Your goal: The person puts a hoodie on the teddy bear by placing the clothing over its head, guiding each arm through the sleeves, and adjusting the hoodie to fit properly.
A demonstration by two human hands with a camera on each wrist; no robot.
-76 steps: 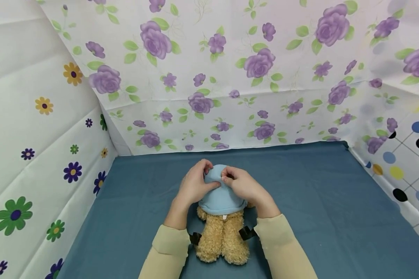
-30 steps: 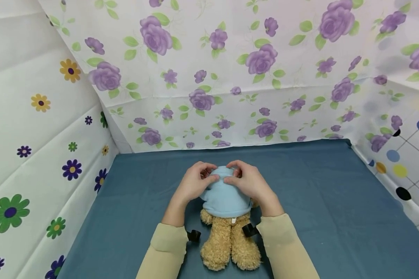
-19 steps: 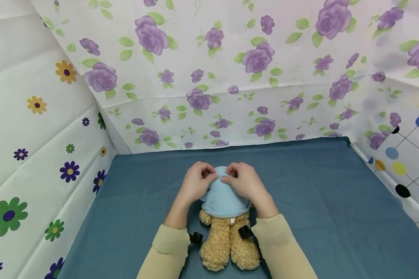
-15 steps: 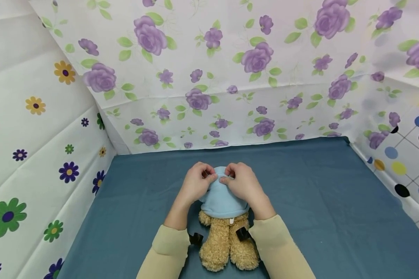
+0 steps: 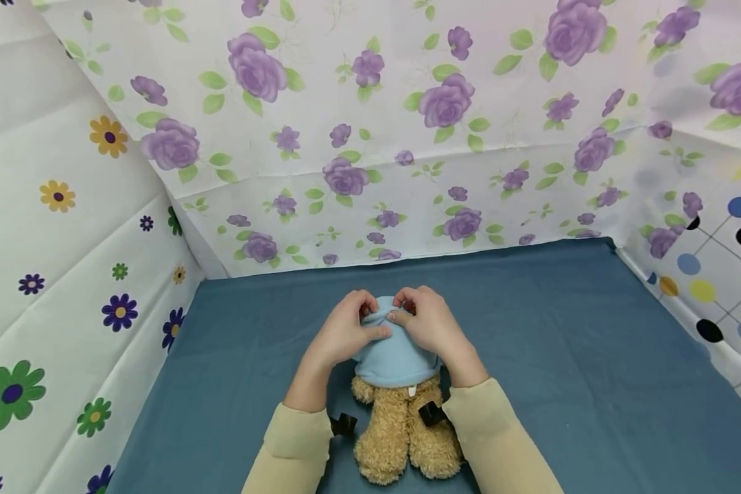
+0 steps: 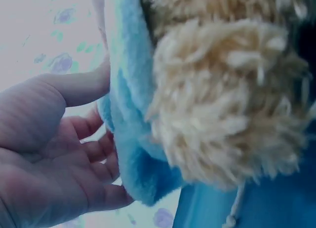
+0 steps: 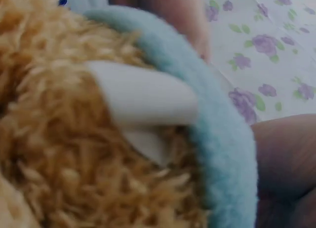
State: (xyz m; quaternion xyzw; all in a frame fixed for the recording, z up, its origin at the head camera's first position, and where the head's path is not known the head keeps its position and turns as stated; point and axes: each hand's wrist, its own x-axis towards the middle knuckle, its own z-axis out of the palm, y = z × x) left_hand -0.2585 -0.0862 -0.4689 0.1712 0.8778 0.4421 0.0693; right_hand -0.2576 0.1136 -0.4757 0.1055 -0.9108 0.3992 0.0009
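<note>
A curly tan teddy bear lies on the table with its legs toward me, a light blue fleece top covering its upper body. My left hand holds the upper left part of the fabric, thumb and forefinger on either side of a fold. Opposite it, my right hand pinches the top's upper right part. In the left wrist view, thumb and curled fingers meet the blue fabric, and a knotted white cord hangs below. A white tag shows at the hem. The bear's head is hidden.
Dark blue cloth covers the table. A white sheet with purple roses stands behind it, a flower-print sheet on the left and a dotted sheet on the right. Black straps circle the wrists.
The left thumb has moved down and away from the left forefinger, and a fold now shows between them. The right hand keeps its pinch near the top. The bear stays in place.
</note>
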